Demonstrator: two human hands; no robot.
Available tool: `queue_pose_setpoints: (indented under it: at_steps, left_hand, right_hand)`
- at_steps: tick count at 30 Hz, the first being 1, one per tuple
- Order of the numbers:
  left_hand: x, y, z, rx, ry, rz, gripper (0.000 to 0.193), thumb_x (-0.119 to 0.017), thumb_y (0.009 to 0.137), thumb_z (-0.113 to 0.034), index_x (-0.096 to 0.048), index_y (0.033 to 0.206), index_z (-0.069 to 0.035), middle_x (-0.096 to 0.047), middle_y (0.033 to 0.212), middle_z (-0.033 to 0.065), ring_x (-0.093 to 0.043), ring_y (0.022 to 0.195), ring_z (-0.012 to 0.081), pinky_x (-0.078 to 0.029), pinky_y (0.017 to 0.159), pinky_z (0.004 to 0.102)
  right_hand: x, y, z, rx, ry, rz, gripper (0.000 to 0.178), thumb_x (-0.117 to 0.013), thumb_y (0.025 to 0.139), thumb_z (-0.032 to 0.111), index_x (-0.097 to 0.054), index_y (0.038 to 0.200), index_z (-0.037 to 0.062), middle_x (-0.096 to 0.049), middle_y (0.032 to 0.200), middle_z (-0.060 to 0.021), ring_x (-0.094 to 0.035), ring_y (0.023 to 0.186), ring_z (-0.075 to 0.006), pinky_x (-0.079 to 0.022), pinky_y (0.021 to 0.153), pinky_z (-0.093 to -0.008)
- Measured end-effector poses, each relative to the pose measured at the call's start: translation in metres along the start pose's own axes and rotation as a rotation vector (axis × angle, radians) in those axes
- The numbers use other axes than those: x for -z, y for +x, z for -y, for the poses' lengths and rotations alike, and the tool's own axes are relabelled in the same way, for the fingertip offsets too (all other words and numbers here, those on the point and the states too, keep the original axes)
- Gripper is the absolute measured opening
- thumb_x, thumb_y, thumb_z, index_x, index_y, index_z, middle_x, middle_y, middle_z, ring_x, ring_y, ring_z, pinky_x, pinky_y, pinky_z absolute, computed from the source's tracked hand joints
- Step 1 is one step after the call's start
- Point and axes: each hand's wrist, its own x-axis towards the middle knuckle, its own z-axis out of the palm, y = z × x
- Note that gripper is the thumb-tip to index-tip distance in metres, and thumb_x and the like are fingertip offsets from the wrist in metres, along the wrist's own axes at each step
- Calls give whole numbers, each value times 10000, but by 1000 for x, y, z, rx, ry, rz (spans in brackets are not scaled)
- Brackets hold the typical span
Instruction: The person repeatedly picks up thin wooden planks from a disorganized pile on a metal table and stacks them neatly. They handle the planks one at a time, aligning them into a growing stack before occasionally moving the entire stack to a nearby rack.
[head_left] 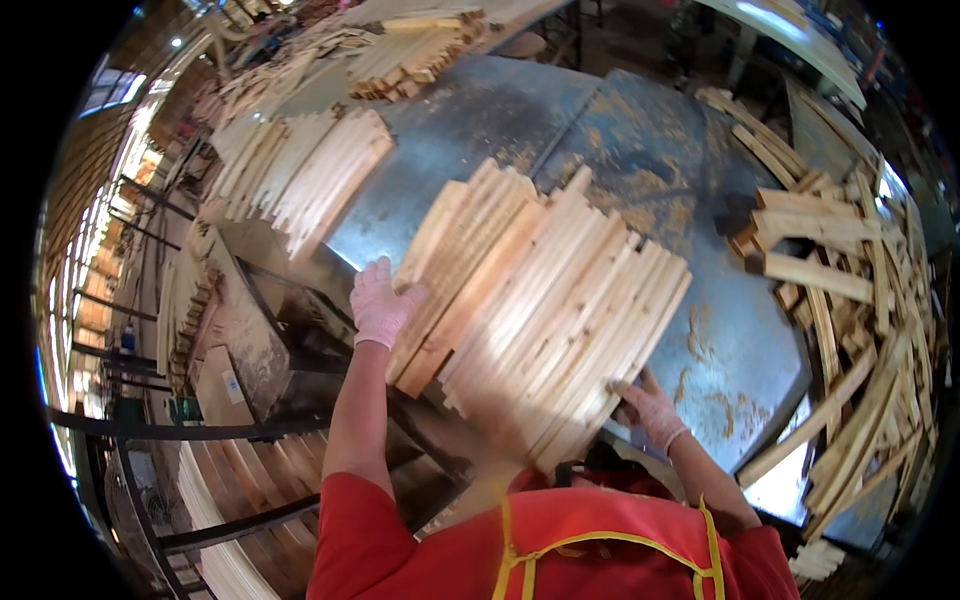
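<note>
A row of pale wooden strips (560, 310) lies side by side, slanting across the metal table before me, with uneven far ends. My left hand (383, 305), in a light glove, is at the row's left edge; its fingers are spread and it grips nothing. At the left of the row are a few browner, rougher strips (455, 270). My right hand (652, 412), also gloved, is at the near right edge of the row. Its thumb rests over the outermost strip, while its other fingers are partly hidden along the side.
The blue-grey metal table (480, 110) carries sawdust patches. Another row of strips (310, 170) lies at the far left, with a stack of wood (415, 55) behind. Loose offcuts (830, 250) heap up on the right. A dark metal rail (200, 430) crosses at lower left, above stacked boards (250, 490).
</note>
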Motion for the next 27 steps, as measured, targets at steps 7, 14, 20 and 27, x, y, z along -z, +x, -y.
queue_pose_setpoints:
  at_steps: [7, 14, 20, 27]
  left_hand:
    - [-13, 41, 17, 240, -262, 188, 854, -524, 979, -706, -452, 1580, -103, -553, 1529, 202, -477, 1439, 357, -383, 1174, 483]
    - [-26, 72, 55, 276, -605, 437, 784, -515, 994, -686, -663, 1369, -13, -698, 1332, 236, -648, 1245, 367, -463, 1079, 388]
    - [-7, 166, 137, 243, -550, 419, 805, -502, 971, -699, -670, 1347, -7, -691, 1318, 273, -640, 1261, 405, -472, 1078, 416]
    - [-62, 288, 261, -226, -131, 105, 528, -570, 1030, -383, -603, 1411, -20, -644, 1403, 157, -613, 1282, 310, -474, 1119, 423]
  right_hand:
    - [17, 43, 10, -86, -704, -50, 690, -753, 947, 304, -445, 1449, -54, -703, 1211, -149, -709, 884, -198, -600, 713, -336]
    - [-33, 62, 47, -166, -619, 0, 429, -752, 909, 303, -729, 1155, -48, -748, 1024, -109, -715, 889, -191, -621, 755, -348]
    - [-144, 131, 80, -85, -556, 106, 452, -755, 922, 299, -696, 1219, -36, -742, 1022, -94, -697, 870, -184, -607, 748, -348]
    - [-251, 250, 76, 265, -975, 94, 505, -660, 939, 445, -765, 908, -48, -731, 779, -231, -710, 685, -267, -574, 659, -433]
